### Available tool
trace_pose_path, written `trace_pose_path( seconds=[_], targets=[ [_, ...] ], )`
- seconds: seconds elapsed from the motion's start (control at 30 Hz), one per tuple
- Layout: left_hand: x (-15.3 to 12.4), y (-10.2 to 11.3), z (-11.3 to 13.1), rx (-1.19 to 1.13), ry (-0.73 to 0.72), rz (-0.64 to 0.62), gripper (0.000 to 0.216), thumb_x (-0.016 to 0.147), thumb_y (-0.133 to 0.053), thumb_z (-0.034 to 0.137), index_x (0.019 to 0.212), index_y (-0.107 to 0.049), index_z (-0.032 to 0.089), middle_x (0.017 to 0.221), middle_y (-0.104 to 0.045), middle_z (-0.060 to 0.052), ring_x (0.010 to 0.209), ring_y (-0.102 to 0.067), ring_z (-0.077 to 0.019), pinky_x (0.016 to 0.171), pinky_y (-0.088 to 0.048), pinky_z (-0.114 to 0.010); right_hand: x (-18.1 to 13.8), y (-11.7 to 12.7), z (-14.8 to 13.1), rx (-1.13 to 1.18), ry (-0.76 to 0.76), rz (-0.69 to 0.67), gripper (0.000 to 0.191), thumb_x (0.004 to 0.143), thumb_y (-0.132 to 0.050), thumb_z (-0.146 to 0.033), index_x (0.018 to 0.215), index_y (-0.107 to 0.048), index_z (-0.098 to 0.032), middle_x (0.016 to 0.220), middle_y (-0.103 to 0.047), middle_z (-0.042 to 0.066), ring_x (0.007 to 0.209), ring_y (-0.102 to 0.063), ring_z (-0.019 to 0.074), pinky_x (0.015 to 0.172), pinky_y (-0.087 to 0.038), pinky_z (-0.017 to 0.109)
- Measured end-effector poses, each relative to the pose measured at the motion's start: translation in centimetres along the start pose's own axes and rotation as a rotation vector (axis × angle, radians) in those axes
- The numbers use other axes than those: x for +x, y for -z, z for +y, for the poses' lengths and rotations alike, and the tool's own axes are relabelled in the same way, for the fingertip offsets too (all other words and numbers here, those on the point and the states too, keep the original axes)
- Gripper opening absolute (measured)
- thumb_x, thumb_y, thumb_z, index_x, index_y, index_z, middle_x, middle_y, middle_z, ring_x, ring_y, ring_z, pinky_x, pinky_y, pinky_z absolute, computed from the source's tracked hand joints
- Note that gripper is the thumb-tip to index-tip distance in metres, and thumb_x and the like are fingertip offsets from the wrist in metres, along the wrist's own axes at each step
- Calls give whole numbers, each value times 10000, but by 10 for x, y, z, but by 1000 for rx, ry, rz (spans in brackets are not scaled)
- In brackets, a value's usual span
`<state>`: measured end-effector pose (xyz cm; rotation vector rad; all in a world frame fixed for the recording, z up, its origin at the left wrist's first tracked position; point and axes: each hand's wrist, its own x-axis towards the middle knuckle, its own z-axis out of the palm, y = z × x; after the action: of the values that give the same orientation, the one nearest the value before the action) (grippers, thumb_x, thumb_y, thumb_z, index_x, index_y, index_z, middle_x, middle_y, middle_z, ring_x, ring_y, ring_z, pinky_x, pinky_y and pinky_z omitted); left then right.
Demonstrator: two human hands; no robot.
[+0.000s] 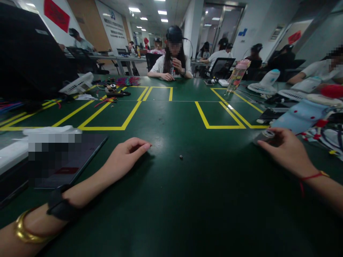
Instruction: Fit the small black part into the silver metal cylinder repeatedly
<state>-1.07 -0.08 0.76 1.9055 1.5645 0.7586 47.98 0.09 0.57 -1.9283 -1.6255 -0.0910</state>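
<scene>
My left hand [125, 157] rests on the green table [187, 200], fingers loosely curled with nothing in them, beside a dark tablet [72, 157]. A tiny black ring-shaped part [181, 156] lies on the table between my hands, touched by neither. My right hand [286, 150] reaches to the right, its fingers closing round a small round silvery object [268, 133] on a dark flat thing at the table's right side. A red string and bracelet circle my right wrist; a black band and gold bangle sit on my left forearm.
Yellow tape rectangles [222, 114] mark the table. A pink-capped water bottle [237, 75], white fans [77, 85] and cables lie farther back. A light blue cloth item [300, 116] lies at right. A person [171, 57] sits opposite; others work at the sides.
</scene>
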Motion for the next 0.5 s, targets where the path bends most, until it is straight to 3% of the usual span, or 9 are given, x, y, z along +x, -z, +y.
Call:
trace_pose_path(
  seconds=[0.07,0.13,0.2,0.27,0.3,0.37,0.43,0.5],
  targets=[
    [0,-3,1,11,-8,2,362,861,-512,533,956,-664,219,994,-677,-43,891,-615,-222,783,-459,-340,3,0,19,-47,-29,-23,607,673,-686,-472,1174,-529,-168,1023,-630,156,837,-634,245,702,-498,365],
    [0,-6,4,26,-27,-4,351,863,-510,525,924,-668,218,965,-675,-41,859,-614,-215,755,-457,-330,1,-2,18,-99,19,54,710,653,-693,-497,1232,-495,-138,1114,-597,183,957,-609,285,803,-479,406],
    [0,-7,7,38,-39,1,356,864,-502,528,898,-669,215,934,-673,-40,834,-611,-213,728,-455,-324,-5,-5,-4,-171,171,214,810,635,-707,-501,1291,-453,-100,1244,-519,216,1152,-504,334,966,-387,464],
    [0,-7,8,49,-41,7,369,866,-490,536,894,-665,212,922,-668,-43,825,-607,-214,718,-455,-326,-15,-11,-41,-165,374,250,748,679,-685,-482,1290,-466,-111,1304,-478,195,1244,-416,325,1052,-286,486],
    [0,-7,8,57,-42,7,372,867,-486,538,892,-663,211,924,-664,-45,826,-605,-215,720,-455,-329,-21,-15,-63,-114,469,173,649,720,-658,-465,1260,-501,-142,1300,-492,162,1241,-419,298,1056,-284,477],
    [1,-7,7,81,-42,-6,369,868,-487,534,893,-660,209,940,-657,-48,833,-602,-215,729,-457,-335,-34,-27,-110,33,620,-131,424,795,-594,-444,1155,-584,-220,1236,-550,85,1169,-472,232,1001,-355,436],
    [1,-7,6,105,-41,-24,362,866,-492,530,895,-660,211,951,-652,-49,842,-600,-216,739,-459,-341,-45,-44,-152,161,683,-358,398,812,-571,-470,1153,-603,-268,1230,-557,55,1142,-479,221,947,-393,433],
    [1,-7,5,119,-47,-34,359,861,-499,531,896,-662,214,951,-652,-48,846,-599,-218,746,-462,-345,-51,-61,-182,235,735,-479,358,816,-564,-486,1115,-637,-303,1191,-580,39,1096,-495,218,906,-403,441]
  ],
)
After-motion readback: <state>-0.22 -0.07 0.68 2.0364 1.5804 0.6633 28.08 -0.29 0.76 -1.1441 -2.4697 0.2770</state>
